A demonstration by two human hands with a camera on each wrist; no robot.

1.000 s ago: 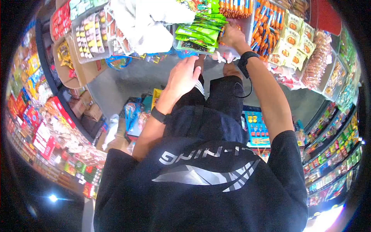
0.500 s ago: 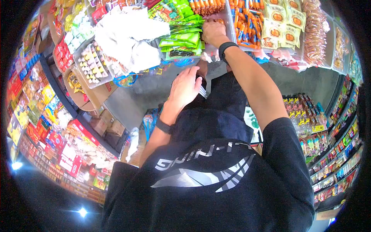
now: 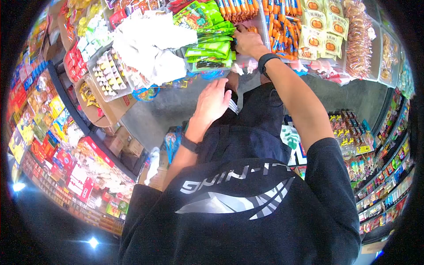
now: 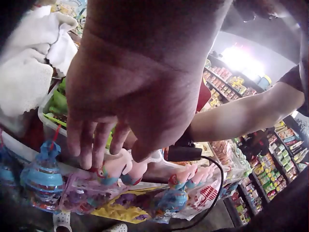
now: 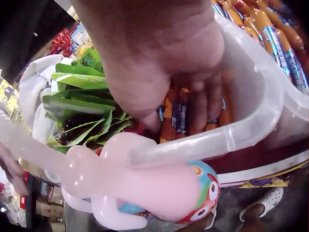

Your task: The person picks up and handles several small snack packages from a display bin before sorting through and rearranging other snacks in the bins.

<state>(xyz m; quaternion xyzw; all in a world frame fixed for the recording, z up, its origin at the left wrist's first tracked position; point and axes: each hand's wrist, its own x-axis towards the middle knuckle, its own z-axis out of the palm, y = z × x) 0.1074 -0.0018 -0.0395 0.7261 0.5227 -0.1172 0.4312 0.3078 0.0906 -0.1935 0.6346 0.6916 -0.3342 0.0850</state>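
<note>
My right hand (image 3: 248, 43) reaches into a clear plastic bin (image 5: 256, 111) at the front of the display. Its thumb and fingers lie on either side of a few orange-wrapped sausages (image 5: 181, 113), fingertips down among them. Green snack packets (image 3: 210, 51) stand upright in a bin just left of it. My left hand (image 3: 212, 100) holds nothing and hangs in front of the display edge, fingers loosely extended. In the left wrist view, pink inflatable toys (image 4: 116, 166) show right by its fingertips.
A white cloth (image 3: 152, 44) covers part of the display to the left. More orange sausages (image 3: 282, 33), then cream packets with a pumpkin picture (image 3: 316, 24), fill bins to the right. Toys in bags (image 4: 43, 174) hang along the front edge. Stocked shelves (image 3: 388, 163) line the side.
My right hand has gone from the edge of the green packets deeper into the sausage bin, its fingers shifting among the sausages. My left hand stays nearly in place. The head view has shifted.
</note>
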